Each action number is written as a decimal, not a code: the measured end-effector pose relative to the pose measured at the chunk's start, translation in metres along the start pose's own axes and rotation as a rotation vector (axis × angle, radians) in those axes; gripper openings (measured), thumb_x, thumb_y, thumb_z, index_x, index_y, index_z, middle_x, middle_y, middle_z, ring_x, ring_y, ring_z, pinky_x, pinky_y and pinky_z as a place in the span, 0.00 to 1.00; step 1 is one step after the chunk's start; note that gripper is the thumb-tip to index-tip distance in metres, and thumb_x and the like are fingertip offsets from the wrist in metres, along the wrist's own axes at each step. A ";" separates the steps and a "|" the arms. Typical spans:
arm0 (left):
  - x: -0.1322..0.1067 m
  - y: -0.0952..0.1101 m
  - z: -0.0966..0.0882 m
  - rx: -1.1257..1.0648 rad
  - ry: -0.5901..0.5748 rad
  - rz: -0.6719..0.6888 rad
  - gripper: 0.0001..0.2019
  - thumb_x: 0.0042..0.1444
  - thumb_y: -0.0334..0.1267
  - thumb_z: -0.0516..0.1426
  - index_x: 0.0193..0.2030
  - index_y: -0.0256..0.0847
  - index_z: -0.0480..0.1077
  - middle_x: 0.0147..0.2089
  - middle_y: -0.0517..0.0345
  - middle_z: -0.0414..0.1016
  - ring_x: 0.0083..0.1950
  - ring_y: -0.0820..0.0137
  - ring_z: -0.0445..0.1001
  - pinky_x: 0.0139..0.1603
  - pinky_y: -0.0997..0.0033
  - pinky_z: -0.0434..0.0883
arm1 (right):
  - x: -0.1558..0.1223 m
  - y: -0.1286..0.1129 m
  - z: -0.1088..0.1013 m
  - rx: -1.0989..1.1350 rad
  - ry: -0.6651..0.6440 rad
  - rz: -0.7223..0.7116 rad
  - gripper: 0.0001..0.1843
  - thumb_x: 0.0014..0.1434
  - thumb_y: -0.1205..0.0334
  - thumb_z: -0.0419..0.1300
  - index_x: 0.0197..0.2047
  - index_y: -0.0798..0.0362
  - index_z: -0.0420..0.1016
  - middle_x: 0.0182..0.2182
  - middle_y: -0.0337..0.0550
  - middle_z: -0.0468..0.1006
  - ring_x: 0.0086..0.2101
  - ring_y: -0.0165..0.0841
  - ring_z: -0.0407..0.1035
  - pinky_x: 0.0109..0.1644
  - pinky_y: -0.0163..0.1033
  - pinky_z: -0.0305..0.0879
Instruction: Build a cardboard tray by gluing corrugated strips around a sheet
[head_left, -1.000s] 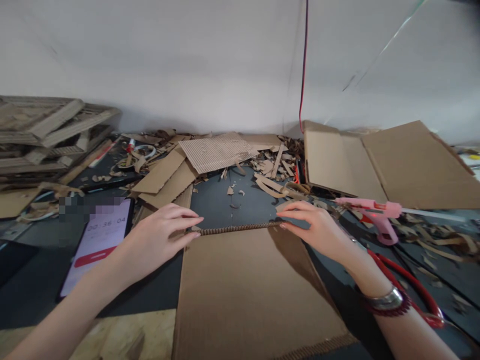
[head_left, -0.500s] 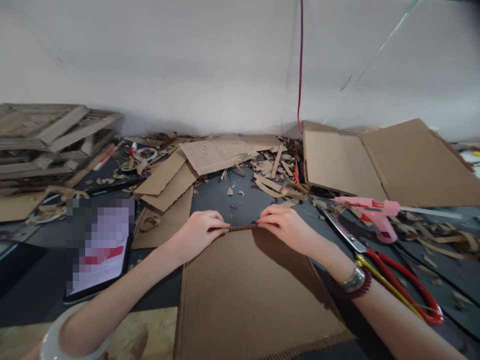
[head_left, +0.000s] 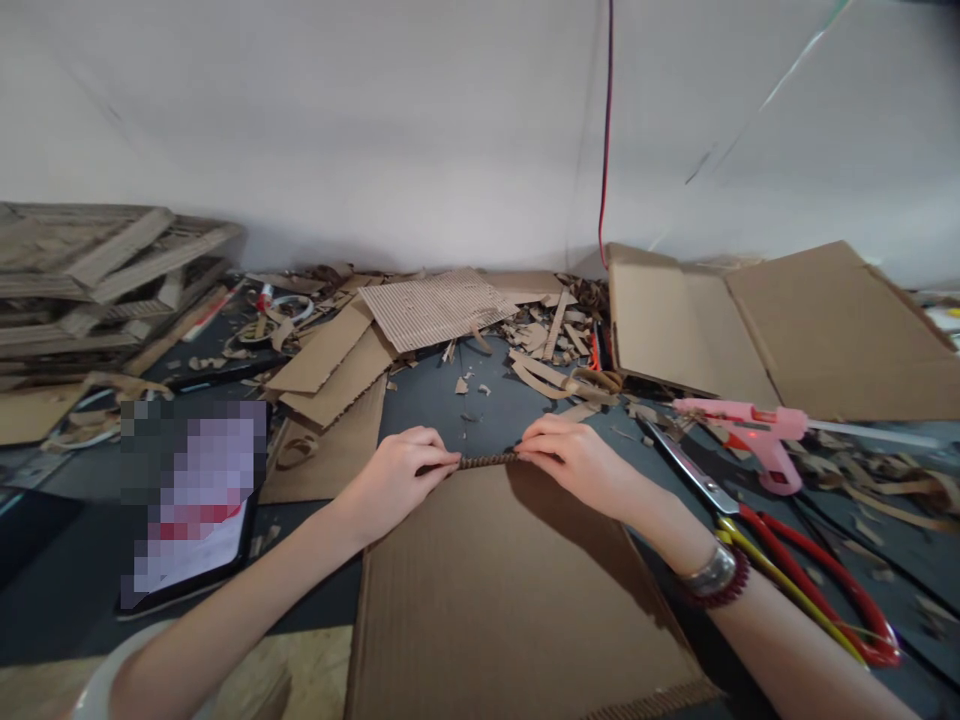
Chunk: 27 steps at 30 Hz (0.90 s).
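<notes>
A large brown cardboard sheet [head_left: 495, 600] lies flat in front of me, with its far edge peeled to show a ridged corrugated strip [head_left: 487, 461]. My left hand [head_left: 401, 470] and my right hand [head_left: 570, 462] pinch that edge from either side. Only a short stretch of ridges shows between my fingers. The rest of the edge is hidden under my hands.
Red-handled scissors [head_left: 757, 530] lie right of my right wrist, below a pink hot glue gun [head_left: 765, 440]. A phone [head_left: 187, 510], pixelated, lies left. Cardboard scraps, sheets and a stacked pile [head_left: 97, 280] cover the dark table [head_left: 427, 400] before a white wall.
My hands have slid inward along the ridged edge, from wide apart to close together, and now pinch it. The scissors have come into view beside my right wrist.
</notes>
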<state>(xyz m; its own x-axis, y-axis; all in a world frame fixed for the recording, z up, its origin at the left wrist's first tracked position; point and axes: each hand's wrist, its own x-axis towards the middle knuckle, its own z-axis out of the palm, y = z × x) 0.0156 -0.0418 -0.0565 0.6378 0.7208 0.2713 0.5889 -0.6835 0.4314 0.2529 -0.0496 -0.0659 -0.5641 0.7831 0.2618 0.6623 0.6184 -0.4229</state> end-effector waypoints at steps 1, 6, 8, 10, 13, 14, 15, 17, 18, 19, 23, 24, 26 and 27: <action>0.000 0.000 0.000 -0.003 0.003 0.001 0.09 0.54 0.28 0.54 0.35 0.35 0.76 0.29 0.53 0.75 0.31 0.71 0.72 0.32 0.74 0.69 | 0.000 0.000 -0.001 0.004 -0.001 -0.002 0.11 0.59 0.72 0.53 0.33 0.54 0.76 0.32 0.43 0.74 0.33 0.31 0.67 0.39 0.36 0.64; 0.001 0.005 -0.002 -0.014 0.011 -0.020 0.08 0.53 0.29 0.54 0.34 0.35 0.76 0.31 0.52 0.75 0.32 0.70 0.72 0.35 0.72 0.69 | 0.000 -0.007 -0.003 0.030 0.014 0.000 0.08 0.58 0.68 0.54 0.39 0.55 0.74 0.35 0.44 0.73 0.36 0.32 0.66 0.42 0.39 0.64; 0.005 0.008 -0.004 -0.020 0.001 -0.037 0.08 0.52 0.31 0.56 0.37 0.34 0.75 0.34 0.51 0.75 0.35 0.68 0.72 0.38 0.69 0.69 | 0.002 -0.011 -0.001 0.050 0.038 0.000 0.12 0.57 0.65 0.57 0.45 0.56 0.71 0.38 0.46 0.72 0.39 0.34 0.65 0.44 0.41 0.64; 0.012 0.010 -0.004 -0.039 -0.025 -0.042 0.09 0.51 0.33 0.57 0.39 0.36 0.75 0.37 0.50 0.75 0.38 0.66 0.72 0.42 0.67 0.68 | 0.005 -0.014 0.003 0.074 0.069 -0.013 0.12 0.56 0.64 0.58 0.45 0.55 0.71 0.37 0.46 0.72 0.39 0.34 0.64 0.44 0.41 0.64; 0.023 0.011 0.001 -0.081 -0.074 -0.019 0.08 0.52 0.34 0.57 0.37 0.39 0.76 0.34 0.53 0.75 0.37 0.68 0.72 0.41 0.69 0.67 | 0.010 -0.014 0.011 0.094 0.097 -0.030 0.07 0.57 0.66 0.57 0.38 0.54 0.75 0.32 0.44 0.73 0.36 0.33 0.64 0.42 0.40 0.65; 0.026 0.010 0.003 -0.093 -0.085 -0.013 0.07 0.52 0.34 0.57 0.35 0.39 0.76 0.32 0.54 0.75 0.35 0.69 0.73 0.39 0.71 0.68 | 0.011 -0.013 0.014 0.096 0.100 -0.032 0.06 0.57 0.67 0.57 0.36 0.54 0.75 0.31 0.43 0.73 0.35 0.33 0.65 0.41 0.39 0.65; 0.028 0.010 0.005 -0.102 -0.090 -0.011 0.06 0.52 0.33 0.57 0.33 0.39 0.77 0.31 0.56 0.75 0.33 0.70 0.73 0.37 0.72 0.68 | 0.012 -0.012 0.016 0.098 0.101 -0.033 0.06 0.57 0.68 0.57 0.35 0.54 0.75 0.30 0.43 0.73 0.34 0.32 0.65 0.40 0.39 0.65; 0.030 0.009 0.009 -0.119 -0.084 -0.017 0.06 0.52 0.32 0.57 0.31 0.39 0.77 0.28 0.57 0.75 0.30 0.72 0.73 0.34 0.75 0.68 | 0.012 -0.010 0.019 0.103 0.105 -0.036 0.07 0.57 0.69 0.56 0.34 0.54 0.76 0.30 0.42 0.73 0.34 0.31 0.65 0.39 0.37 0.66; 0.030 0.009 0.010 -0.127 -0.075 -0.025 0.06 0.52 0.31 0.57 0.31 0.38 0.77 0.28 0.57 0.75 0.30 0.72 0.73 0.33 0.75 0.68 | 0.012 -0.009 0.020 0.106 0.105 -0.038 0.07 0.57 0.69 0.56 0.34 0.54 0.76 0.30 0.42 0.73 0.34 0.31 0.65 0.39 0.37 0.66; 0.029 0.009 0.011 -0.135 -0.064 -0.033 0.05 0.51 0.31 0.58 0.30 0.37 0.77 0.28 0.57 0.75 0.30 0.73 0.73 0.33 0.75 0.68 | 0.011 -0.008 0.020 0.108 0.105 -0.039 0.07 0.57 0.70 0.56 0.34 0.54 0.76 0.30 0.42 0.73 0.34 0.31 0.65 0.39 0.37 0.66; 0.024 0.010 0.013 -0.166 -0.031 -0.054 0.06 0.52 0.31 0.57 0.30 0.37 0.76 0.29 0.55 0.75 0.30 0.72 0.73 0.33 0.75 0.68 | 0.010 -0.008 0.020 0.117 0.095 -0.039 0.07 0.56 0.70 0.56 0.34 0.55 0.76 0.29 0.42 0.73 0.33 0.31 0.65 0.39 0.36 0.66; 0.023 0.010 0.014 -0.172 -0.026 -0.057 0.06 0.52 0.31 0.57 0.30 0.37 0.76 0.30 0.56 0.75 0.31 0.72 0.73 0.34 0.74 0.68 | 0.010 -0.008 0.019 0.118 0.092 -0.037 0.07 0.56 0.70 0.56 0.34 0.55 0.76 0.29 0.42 0.73 0.33 0.31 0.65 0.39 0.36 0.66; 0.022 0.010 0.016 -0.179 -0.018 -0.061 0.06 0.52 0.32 0.57 0.30 0.38 0.76 0.30 0.56 0.75 0.32 0.71 0.73 0.35 0.73 0.69 | 0.010 -0.008 0.019 0.118 0.083 -0.035 0.07 0.57 0.70 0.56 0.34 0.54 0.76 0.29 0.41 0.74 0.33 0.31 0.65 0.38 0.36 0.66; 0.022 0.010 0.017 -0.180 -0.017 -0.062 0.06 0.52 0.32 0.57 0.30 0.38 0.76 0.30 0.56 0.75 0.32 0.71 0.73 0.35 0.73 0.69 | 0.011 -0.009 0.020 0.116 0.080 -0.035 0.08 0.57 0.70 0.56 0.33 0.54 0.76 0.29 0.41 0.74 0.33 0.31 0.65 0.38 0.36 0.66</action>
<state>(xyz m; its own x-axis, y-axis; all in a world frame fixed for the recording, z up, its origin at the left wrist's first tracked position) 0.0441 -0.0347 -0.0604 0.6119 0.7581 0.2256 0.5300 -0.6047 0.5945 0.2314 -0.0479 -0.0764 -0.5418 0.7666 0.3446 0.5788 0.6376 -0.5084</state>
